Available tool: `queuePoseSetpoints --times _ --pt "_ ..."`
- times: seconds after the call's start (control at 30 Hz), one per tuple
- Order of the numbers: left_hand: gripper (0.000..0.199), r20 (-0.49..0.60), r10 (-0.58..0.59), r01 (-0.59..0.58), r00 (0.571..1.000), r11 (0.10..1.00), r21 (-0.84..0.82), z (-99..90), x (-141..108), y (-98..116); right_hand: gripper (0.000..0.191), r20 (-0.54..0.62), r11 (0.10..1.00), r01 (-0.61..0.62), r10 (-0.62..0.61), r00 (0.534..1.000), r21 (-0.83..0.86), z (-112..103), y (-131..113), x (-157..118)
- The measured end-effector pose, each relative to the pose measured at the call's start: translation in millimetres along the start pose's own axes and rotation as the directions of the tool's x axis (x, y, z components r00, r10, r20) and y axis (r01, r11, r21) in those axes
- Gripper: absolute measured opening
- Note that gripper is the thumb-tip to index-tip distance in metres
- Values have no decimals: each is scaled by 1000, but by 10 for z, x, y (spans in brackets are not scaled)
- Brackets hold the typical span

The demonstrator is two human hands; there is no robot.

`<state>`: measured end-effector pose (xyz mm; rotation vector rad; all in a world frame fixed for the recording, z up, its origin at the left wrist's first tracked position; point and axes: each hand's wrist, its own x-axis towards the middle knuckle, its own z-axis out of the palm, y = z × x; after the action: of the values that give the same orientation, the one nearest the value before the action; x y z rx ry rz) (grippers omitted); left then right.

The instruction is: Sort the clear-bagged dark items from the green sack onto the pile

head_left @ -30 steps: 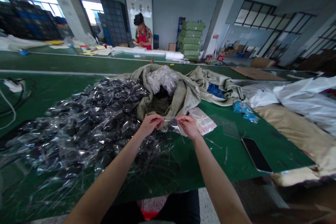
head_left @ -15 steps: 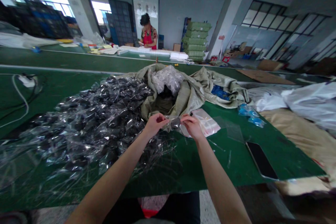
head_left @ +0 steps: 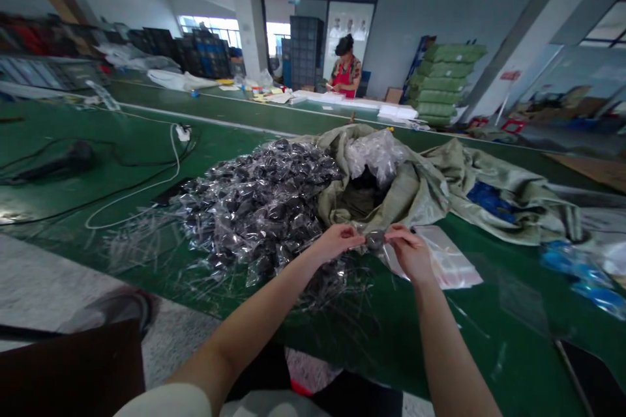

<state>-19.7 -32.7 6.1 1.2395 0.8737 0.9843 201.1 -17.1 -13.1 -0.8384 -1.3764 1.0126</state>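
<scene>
Between my two hands is a small dark rounded piece in a clear plastic bag (head_left: 375, 240); what the piece is I cannot make out. My left hand (head_left: 342, 239) pinches the bag's left side, fingers closed. On the other side, my right hand (head_left: 407, 249) is closed on its right edge. A large heap of similar dark pieces in clear bags (head_left: 264, 205) lies to the left of my hands. Just beyond them is an open woven sack (head_left: 415, 192) with clear plastic in its mouth. A stack of flat clear bags (head_left: 447, 257) lies beside my right hand.
A phone (head_left: 591, 374) lies at the right front edge of the green table (head_left: 195, 143). A second sack (head_left: 533, 208) shows blue pieces, with blue bagged items (head_left: 581, 277) nearby. Cables (head_left: 132, 195) run across the left. Behind a far table stands a person (head_left: 345, 71) in a red apron.
The camera view has turned left, so everything sits further right in the picture. Both hands still hold the bagged dark piece in much the same place.
</scene>
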Motion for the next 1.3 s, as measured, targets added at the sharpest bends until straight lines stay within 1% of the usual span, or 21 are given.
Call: queuePoseSetpoints --times 0.07,0.13,0.17,0.27,0.33,0.4,0.53,0.63,0.7,0.83,0.93,1.0,1.1,1.17,1.3 --pt "48 -9 19 -19 1000 1000 0 -32 -25 -25 9 11 1000 1 -1 1000 8 45 -12 5" --pt "47 -54 41 -42 998 999 -12 -53 -35 -64 10 1 998 -34 34 999 43 112 -43 -2" --pt "46 -85 55 -57 995 998 -19 -61 -37 -80 15 -13 995 -64 66 998 77 151 -65 -9" --pt "41 -167 92 -99 982 995 -34 -82 -54 -87 39 -55 967 -151 165 985 207 272 -146 -44" --pt "38 -195 112 -120 974 992 -29 -98 -79 -55 41 -59 953 -179 199 978 243 346 -198 -75" --pt "36 -206 132 -140 970 990 -23 -113 -110 -8 34 -54 959 -184 200 978 215 408 -242 -112" --pt "35 -211 145 -153 967 988 -24 -121 -164 68 26 -36 982 -172 175 984 82 489 -314 -175" --pt "36 -206 145 -154 968 988 -31 -111 -188 86 27 -20 986 -163 163 986 -26 510 -348 -194" --pt "36 -208 147 -159 967 986 -41 -105 -199 88 27 -4 985 -159 159 987 -70 510 -351 -198" --pt "35 -198 149 -159 969 986 -38 -109 -220 94 24 20 986 -155 156 987 -67 496 -340 -207" --pt "34 -185 151 -158 971 987 -22 -127 -234 95 23 58 988 -132 136 989 -80 485 -382 -216" --pt "34 -171 153 -158 973 987 -12 -142 -238 86 25 90 989 -109 118 989 -96 476 -434 -220" --pt "34 -156 139 -144 978 990 -16 -156 -230 57 29 107 990 -97 108 988 -100 458 -487 -224" --pt "34 -155 125 -132 980 991 -35 -155 -221 37 30 90 989 -112 121 989 -100 447 -479 -228" --pt "36 -148 115 -124 982 991 -53 -130 -210 12 30 -5 984 -149 149 989 -94 444 -400 -244"
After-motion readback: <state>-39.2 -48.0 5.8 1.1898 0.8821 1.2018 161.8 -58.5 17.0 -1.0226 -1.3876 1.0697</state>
